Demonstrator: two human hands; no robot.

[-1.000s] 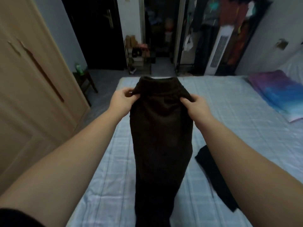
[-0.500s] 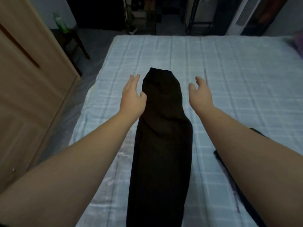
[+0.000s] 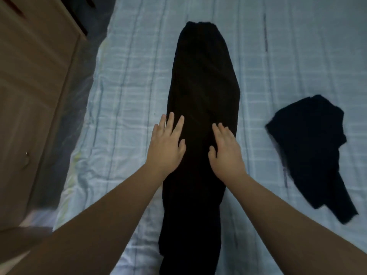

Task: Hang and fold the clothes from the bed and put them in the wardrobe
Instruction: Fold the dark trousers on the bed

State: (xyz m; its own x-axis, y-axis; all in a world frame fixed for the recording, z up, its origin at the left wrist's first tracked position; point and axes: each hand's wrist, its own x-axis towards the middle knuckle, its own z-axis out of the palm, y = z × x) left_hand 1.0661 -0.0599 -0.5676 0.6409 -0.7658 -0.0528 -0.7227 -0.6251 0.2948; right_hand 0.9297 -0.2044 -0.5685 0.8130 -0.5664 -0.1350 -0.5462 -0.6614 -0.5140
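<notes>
A long dark garment (image 3: 202,80), folded lengthwise, lies flat down the middle of the bed (image 3: 127,100), its far end pointing away from me. My left hand (image 3: 166,143) rests flat on its left edge with fingers spread and straight. On its right half lies my right hand (image 3: 225,147), palm down, fingers relaxed. Neither hand grips the cloth. The garment's near end runs out of view at the bottom.
A second dark piece of clothing (image 3: 309,147) lies crumpled on the bed to the right. The wooden wardrobe door (image 3: 29,96) stands close along the bed's left side, with a narrow strip of floor (image 3: 79,96) between them.
I held the garment up by its top, then laid it down and let go. Both hands have since drawn back toward me and settled flat on the cloth. The view tilted down.
</notes>
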